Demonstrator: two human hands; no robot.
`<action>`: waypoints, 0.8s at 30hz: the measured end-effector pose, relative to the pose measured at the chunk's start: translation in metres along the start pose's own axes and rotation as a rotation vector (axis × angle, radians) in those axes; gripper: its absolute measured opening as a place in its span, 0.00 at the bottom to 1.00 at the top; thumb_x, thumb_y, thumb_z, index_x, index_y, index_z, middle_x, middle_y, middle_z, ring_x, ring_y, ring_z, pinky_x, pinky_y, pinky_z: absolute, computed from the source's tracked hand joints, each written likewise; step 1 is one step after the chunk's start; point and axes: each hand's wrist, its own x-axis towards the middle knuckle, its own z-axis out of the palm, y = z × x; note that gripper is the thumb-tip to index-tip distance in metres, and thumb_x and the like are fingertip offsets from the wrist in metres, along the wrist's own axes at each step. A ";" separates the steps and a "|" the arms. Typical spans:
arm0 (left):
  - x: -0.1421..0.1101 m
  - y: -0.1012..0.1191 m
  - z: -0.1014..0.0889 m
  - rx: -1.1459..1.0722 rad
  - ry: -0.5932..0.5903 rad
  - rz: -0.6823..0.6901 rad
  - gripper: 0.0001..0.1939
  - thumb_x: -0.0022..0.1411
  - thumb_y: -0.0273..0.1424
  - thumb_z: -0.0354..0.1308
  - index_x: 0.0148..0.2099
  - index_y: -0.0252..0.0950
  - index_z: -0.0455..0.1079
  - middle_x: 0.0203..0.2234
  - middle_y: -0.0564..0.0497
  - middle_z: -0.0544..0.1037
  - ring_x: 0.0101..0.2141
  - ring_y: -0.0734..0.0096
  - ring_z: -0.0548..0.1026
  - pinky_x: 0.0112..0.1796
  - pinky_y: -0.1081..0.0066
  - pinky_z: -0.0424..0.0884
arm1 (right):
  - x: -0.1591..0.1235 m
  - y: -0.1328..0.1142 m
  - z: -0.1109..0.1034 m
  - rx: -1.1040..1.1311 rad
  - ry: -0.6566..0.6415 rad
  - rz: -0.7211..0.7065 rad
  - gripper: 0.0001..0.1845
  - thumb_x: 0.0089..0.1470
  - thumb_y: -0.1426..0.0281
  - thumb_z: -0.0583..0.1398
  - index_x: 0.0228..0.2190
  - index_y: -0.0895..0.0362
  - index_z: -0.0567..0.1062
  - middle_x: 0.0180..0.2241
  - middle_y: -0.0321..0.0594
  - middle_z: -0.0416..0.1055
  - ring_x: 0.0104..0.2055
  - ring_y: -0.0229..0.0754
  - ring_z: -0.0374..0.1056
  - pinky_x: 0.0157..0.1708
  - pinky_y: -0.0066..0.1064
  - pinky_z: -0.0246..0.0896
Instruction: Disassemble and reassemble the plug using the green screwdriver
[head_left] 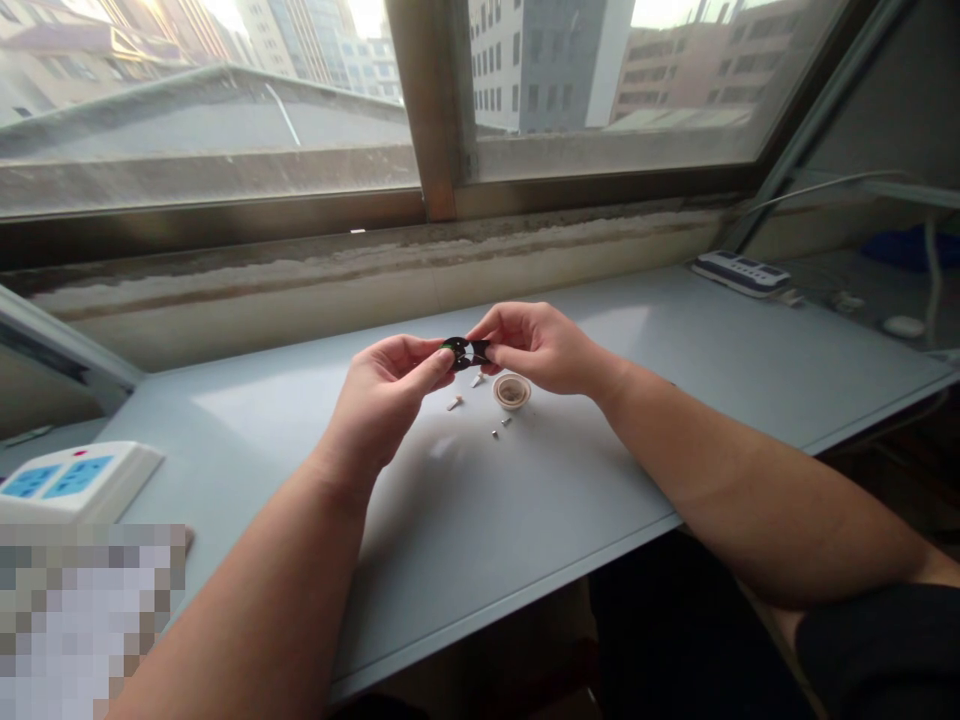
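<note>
My left hand (382,390) pinches a small round black part (455,350) between thumb and fingers, above the table. With thumb and fingertips closed, my right hand (544,345) grips a small black piece (478,352) right beside it. The fingers cover much of both, and I cannot tell whether the two are joined. Below the hands, a roll of whitish tape (511,392) lies on the table. Near it are two small white pieces with tan ends, one piece (454,403) to the left, and two tiny metal bits, one bit (495,434) toward me.
A grey-blue table (480,540) stands under a window (225,120). At the left is a white socket box (82,480) with blue faces, beside a pixelated area. A power strip (741,274) lies at the far right, with cables and a white object (904,326) nearby.
</note>
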 end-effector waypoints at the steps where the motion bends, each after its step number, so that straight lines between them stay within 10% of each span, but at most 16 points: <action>1: 0.000 0.001 0.000 -0.008 0.003 -0.002 0.19 0.54 0.40 0.80 0.40 0.33 0.81 0.34 0.46 0.84 0.35 0.67 0.82 0.42 0.69 0.80 | 0.000 0.000 0.000 0.001 -0.008 -0.004 0.13 0.52 0.77 0.64 0.41 0.57 0.78 0.31 0.36 0.80 0.34 0.38 0.78 0.37 0.31 0.74; 8: -0.002 0.011 0.006 -0.032 0.045 0.011 0.16 0.54 0.36 0.77 0.34 0.33 0.74 0.29 0.50 0.81 0.30 0.73 0.79 0.37 0.73 0.78 | -0.002 -0.004 0.000 -0.085 -0.045 -0.094 0.11 0.57 0.73 0.63 0.44 0.58 0.78 0.35 0.39 0.80 0.37 0.41 0.77 0.41 0.35 0.72; 16: 0.005 0.003 0.001 0.008 0.222 -0.058 0.14 0.56 0.33 0.73 0.37 0.33 0.72 0.33 0.47 0.82 0.33 0.63 0.84 0.45 0.60 0.84 | 0.001 -0.011 -0.030 -0.786 0.256 0.071 0.06 0.61 0.71 0.64 0.37 0.57 0.83 0.38 0.43 0.83 0.42 0.47 0.76 0.47 0.40 0.70; 24: 0.010 -0.005 -0.005 0.012 0.201 -0.047 0.20 0.53 0.31 0.75 0.47 0.34 0.76 0.36 0.46 0.82 0.40 0.59 0.85 0.57 0.51 0.79 | 0.004 0.009 -0.036 -0.985 -0.054 -0.013 0.16 0.61 0.78 0.61 0.42 0.53 0.88 0.48 0.42 0.83 0.52 0.49 0.74 0.60 0.42 0.64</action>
